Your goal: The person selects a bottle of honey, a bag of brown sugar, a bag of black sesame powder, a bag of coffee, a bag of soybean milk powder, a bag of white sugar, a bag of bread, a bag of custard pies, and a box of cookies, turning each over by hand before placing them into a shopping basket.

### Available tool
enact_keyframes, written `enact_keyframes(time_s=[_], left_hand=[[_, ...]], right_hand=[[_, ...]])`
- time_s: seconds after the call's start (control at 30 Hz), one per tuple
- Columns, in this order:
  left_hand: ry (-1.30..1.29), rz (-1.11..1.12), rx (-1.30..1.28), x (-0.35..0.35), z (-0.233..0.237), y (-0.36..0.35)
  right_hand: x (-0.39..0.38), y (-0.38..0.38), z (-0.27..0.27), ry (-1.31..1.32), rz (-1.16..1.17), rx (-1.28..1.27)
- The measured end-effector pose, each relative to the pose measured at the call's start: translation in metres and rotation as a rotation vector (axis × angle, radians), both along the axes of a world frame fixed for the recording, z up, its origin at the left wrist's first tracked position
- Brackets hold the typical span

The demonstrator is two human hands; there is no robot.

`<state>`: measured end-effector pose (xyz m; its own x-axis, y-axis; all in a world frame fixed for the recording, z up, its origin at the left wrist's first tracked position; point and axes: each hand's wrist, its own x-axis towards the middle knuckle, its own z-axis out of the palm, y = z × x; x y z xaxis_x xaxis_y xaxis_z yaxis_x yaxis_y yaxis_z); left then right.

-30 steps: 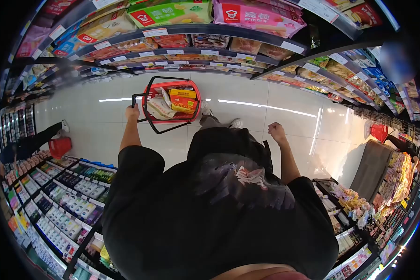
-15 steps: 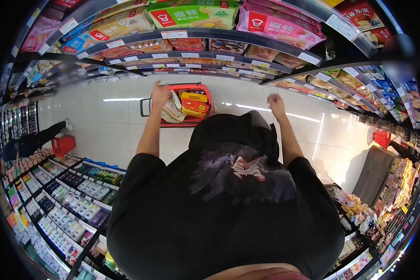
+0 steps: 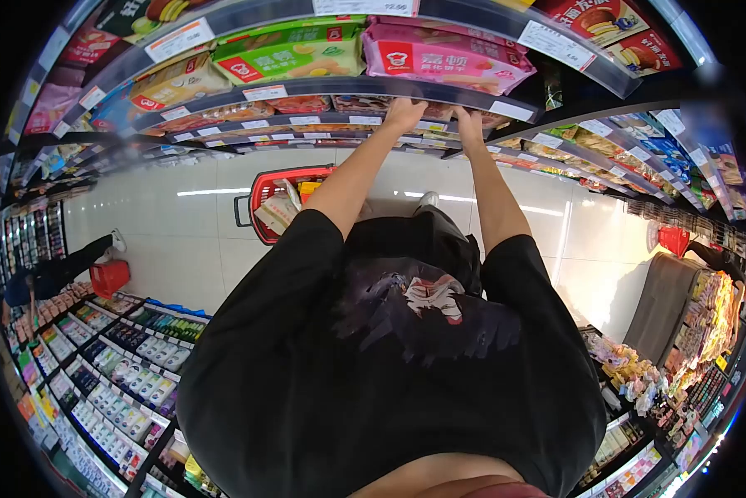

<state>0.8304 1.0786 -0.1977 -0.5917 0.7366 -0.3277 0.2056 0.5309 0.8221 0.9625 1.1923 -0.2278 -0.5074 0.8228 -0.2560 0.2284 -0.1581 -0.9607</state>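
Both arms reach forward to the shelves. My left hand (image 3: 404,114) is at a lower shelf, beside packaged snacks (image 3: 362,104); its fingertips are hidden under the shelf edge above. Just to the right, my right hand (image 3: 468,123) reaches into the same shelf, its fingers partly hidden among the packs. What either hand grips cannot be made out. Above them, pink biscuit packs (image 3: 448,60) and green biscuit packs (image 3: 294,56) stand on the upper shelf. A red basket (image 3: 263,187) with packages in it is on the floor, partly behind my left forearm.
Price-tagged shelf edges (image 3: 390,85) curve across the front. Shelves of bottles (image 3: 132,365) stand behind at the left. Another person (image 3: 49,274) is at the far left near a red basket (image 3: 109,278). A grey bench-like block (image 3: 665,303) is at the right.
Both hands have moved forward to the lower shelf, my left hand also rightward, away from above the basket. The view has shifted, and the basket now appears further left.
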Motion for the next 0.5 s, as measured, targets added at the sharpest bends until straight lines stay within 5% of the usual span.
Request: enact_keyframes(time_s=[0.17, 0.43, 0.5], left_hand=[[0.269, 0.013, 0.057, -0.011, -0.040, 0.033], [-0.005, 0.189, 0.215, 0.027, -0.017, -0.004], [0.066, 0.233, 0.332, 0.039, -0.024, -0.012]], right_hand=[[-0.008, 0.001, 0.019, 0.026, 0.085, 0.046], [0.006, -0.017, 0.021, 0.285, 0.234, -0.189], [0.017, -0.023, 0.000, 0.227, 0.238, -0.041]])
